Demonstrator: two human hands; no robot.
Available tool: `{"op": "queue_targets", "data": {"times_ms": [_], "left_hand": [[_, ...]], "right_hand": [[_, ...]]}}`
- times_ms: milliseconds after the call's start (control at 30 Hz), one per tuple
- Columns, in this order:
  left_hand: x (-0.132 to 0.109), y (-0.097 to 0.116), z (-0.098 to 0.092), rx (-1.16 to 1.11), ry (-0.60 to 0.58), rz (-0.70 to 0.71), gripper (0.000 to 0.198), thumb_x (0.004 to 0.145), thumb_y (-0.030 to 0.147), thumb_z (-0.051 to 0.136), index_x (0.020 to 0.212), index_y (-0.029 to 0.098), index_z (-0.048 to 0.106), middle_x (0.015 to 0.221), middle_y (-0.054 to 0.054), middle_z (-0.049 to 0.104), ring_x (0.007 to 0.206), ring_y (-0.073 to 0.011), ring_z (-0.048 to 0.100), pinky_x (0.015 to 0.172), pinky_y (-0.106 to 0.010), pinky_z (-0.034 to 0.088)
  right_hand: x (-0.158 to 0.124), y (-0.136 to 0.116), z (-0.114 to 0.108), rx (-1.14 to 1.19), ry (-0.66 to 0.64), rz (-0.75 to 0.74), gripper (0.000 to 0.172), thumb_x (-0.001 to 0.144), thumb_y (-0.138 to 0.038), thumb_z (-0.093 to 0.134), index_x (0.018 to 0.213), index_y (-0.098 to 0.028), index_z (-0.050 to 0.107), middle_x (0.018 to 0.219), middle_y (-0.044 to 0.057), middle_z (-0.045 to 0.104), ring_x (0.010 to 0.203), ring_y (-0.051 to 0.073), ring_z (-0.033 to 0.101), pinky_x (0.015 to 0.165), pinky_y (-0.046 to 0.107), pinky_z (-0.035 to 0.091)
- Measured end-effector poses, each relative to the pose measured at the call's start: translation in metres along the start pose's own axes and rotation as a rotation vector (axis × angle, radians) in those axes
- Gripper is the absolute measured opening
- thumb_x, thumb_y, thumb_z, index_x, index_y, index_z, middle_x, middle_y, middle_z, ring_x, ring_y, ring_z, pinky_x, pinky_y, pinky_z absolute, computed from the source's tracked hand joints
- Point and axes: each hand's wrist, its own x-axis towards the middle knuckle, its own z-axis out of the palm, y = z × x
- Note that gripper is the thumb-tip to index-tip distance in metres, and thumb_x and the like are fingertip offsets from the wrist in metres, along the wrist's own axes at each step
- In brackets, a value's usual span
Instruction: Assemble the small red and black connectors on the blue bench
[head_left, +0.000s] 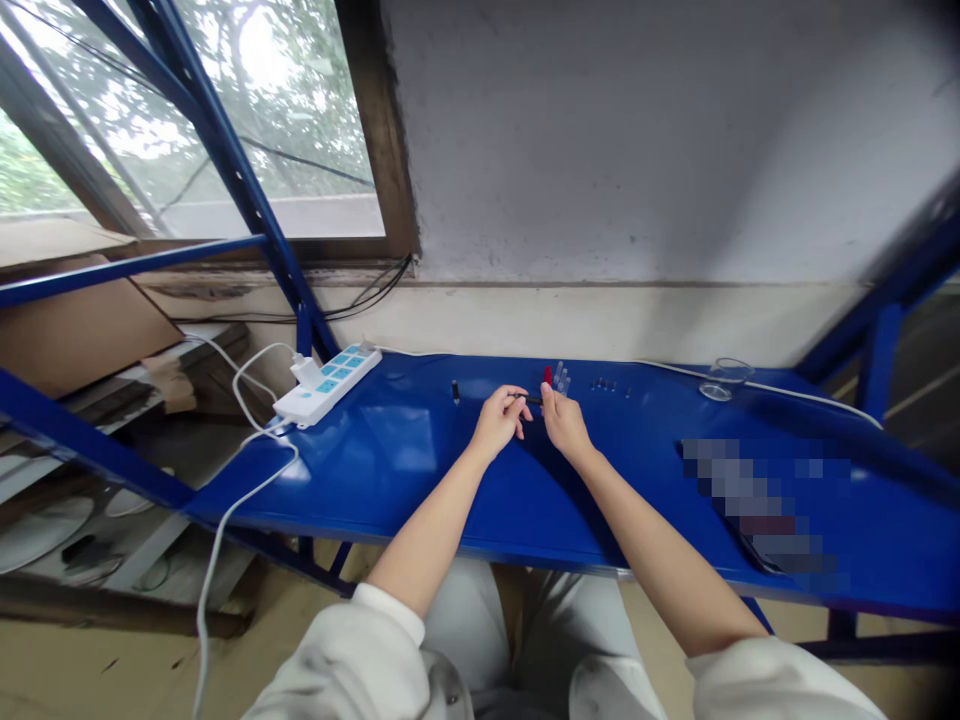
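My left hand (pixel 499 419) and my right hand (pixel 563 420) meet over the middle of the blue metal shelf (pixel 390 470). Both pinch a small thin black rod (pixel 529 399) held between their fingertips. Just behind the right hand stand a small red piece (pixel 547 375) and some clear little vials (pixel 561 378). Another short black piece (pixel 455 390) lies to the left of my left hand. A row of tiny dark parts (pixel 604 384) sits to the right.
A white power strip (pixel 328 384) with blue sockets lies at the shelf's left end, its white cable (pixel 225 520) hanging down. A clear glass dish (pixel 724 378) stands at the back right. Blue rack struts (pixel 247 190) frame the window. A blurred patch covers the shelf's right.
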Motion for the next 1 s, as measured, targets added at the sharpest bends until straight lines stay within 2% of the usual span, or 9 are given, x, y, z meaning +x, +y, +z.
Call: {"op": "queue_targets", "data": {"times_ms": [233, 433, 667, 833, 900, 1000], "left_hand": [[0.0, -0.005, 0.001, 0.124, 0.009, 0.011, 0.022, 0.084, 0.038, 0.039, 0.087, 0.017, 0.045, 0.059, 0.005, 0.053, 0.033, -0.0047, 0.046, 0.037, -0.017, 0.034], [-0.001, -0.006, 0.0, 0.186, 0.064, -0.002, 0.036, 0.084, 0.049, 0.035, 0.07, 0.017, 0.044, 0.054, 0.004, 0.053, 0.034, -0.005, 0.046, 0.04, -0.018, 0.035], [-0.001, 0.0, 0.001, 0.049, 0.178, -0.075, 0.042, 0.079, 0.055, 0.039, 0.063, 0.016, 0.043, 0.044, 0.004, 0.048, 0.033, -0.006, 0.043, 0.037, -0.018, 0.033], [0.002, 0.007, -0.006, -0.096, 0.298, -0.096, 0.035, 0.079, 0.049, 0.043, 0.067, 0.016, 0.044, 0.052, 0.004, 0.051, 0.032, -0.0042, 0.042, 0.034, -0.017, 0.026], [0.002, 0.009, -0.007, -0.103, 0.281, -0.091, 0.031, 0.077, 0.047, 0.048, 0.071, 0.016, 0.046, 0.057, 0.004, 0.053, 0.034, -0.0039, 0.044, 0.034, -0.016, 0.025], [0.0, 0.01, -0.004, -0.056, 0.165, -0.101, 0.031, 0.072, 0.045, 0.056, 0.072, 0.015, 0.05, 0.056, 0.003, 0.053, 0.036, -0.0038, 0.045, 0.035, -0.016, 0.026]], "right_hand": [[0.001, 0.003, 0.001, -0.177, 0.007, -0.081, 0.056, 0.088, -0.052, 0.008, 0.059, -0.02, 0.043, 0.055, 0.004, 0.053, 0.052, 0.015, 0.049, 0.051, 0.024, 0.028], [0.0, 0.001, 0.0, -0.214, 0.002, -0.123, 0.055, 0.089, -0.05, 0.008, 0.058, -0.019, 0.043, 0.054, 0.004, 0.052, 0.05, 0.014, 0.048, 0.051, 0.024, 0.028], [-0.002, -0.001, 0.0, -0.122, 0.014, -0.181, 0.051, 0.09, -0.047, 0.014, 0.06, -0.019, 0.045, 0.055, 0.003, 0.053, 0.051, 0.013, 0.048, 0.052, 0.024, 0.03], [0.0, 0.001, -0.005, -0.006, 0.134, -0.11, 0.049, 0.087, -0.051, 0.022, 0.056, -0.019, 0.043, 0.051, 0.001, 0.047, 0.048, 0.012, 0.043, 0.05, 0.023, 0.029], [0.002, 0.003, -0.007, 0.084, 0.174, -0.069, 0.047, 0.086, -0.052, 0.025, 0.061, -0.019, 0.045, 0.053, 0.0, 0.048, 0.05, 0.011, 0.044, 0.051, 0.023, 0.032], [0.005, 0.006, -0.005, 0.227, 0.156, -0.054, 0.04, 0.084, -0.052, 0.032, 0.071, -0.018, 0.049, 0.062, 0.001, 0.053, 0.056, 0.012, 0.048, 0.056, 0.023, 0.036]]}}
